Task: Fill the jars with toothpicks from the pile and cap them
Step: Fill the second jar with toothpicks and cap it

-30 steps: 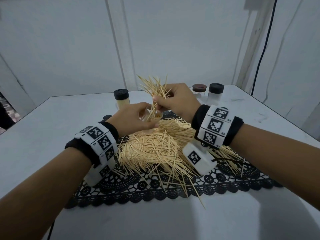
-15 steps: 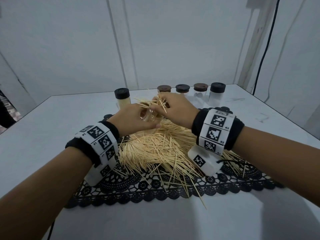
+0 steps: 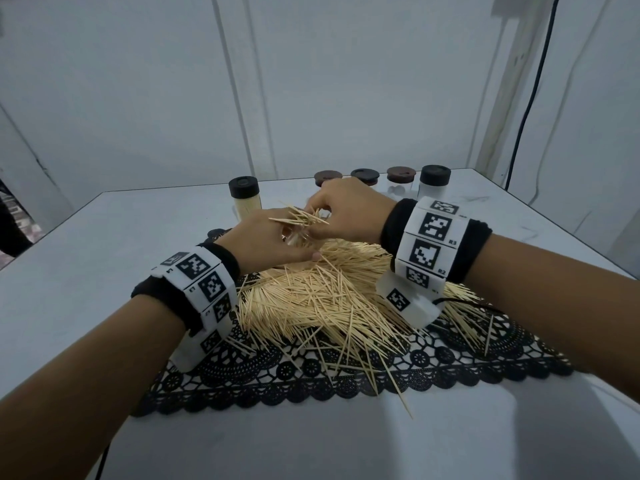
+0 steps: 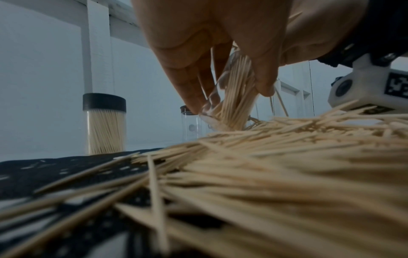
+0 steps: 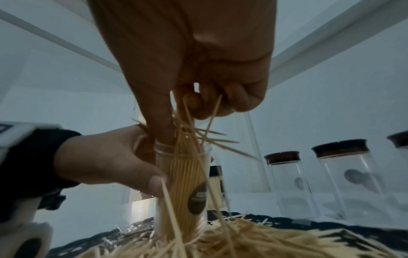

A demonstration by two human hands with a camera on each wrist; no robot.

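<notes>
A clear open jar (image 5: 183, 188) packed with toothpicks stands upright on the far side of the toothpick pile (image 3: 329, 296). My left hand (image 3: 273, 244) grips the jar's side, thumb and fingers round the glass (image 4: 229, 97). My right hand (image 3: 332, 216) is over the jar's mouth and pinches a loose bunch of toothpicks (image 3: 301, 220) that fans out above the rim; its thumb (image 5: 159, 122) reaches down into the mouth. In the head view the jar is mostly hidden behind the hands.
The pile lies on a black lace mat (image 3: 346, 379) on a white table. A capped jar full of toothpicks (image 3: 244, 199) stands at the back left. Several capped empty jars (image 3: 434, 185) stand in a row at the back right. Strays lie near the mat's front edge.
My right hand has come down with the raised bunch onto the jar's mouth, and most of the sticks have gone in. My left hand has kept its hold on the jar.
</notes>
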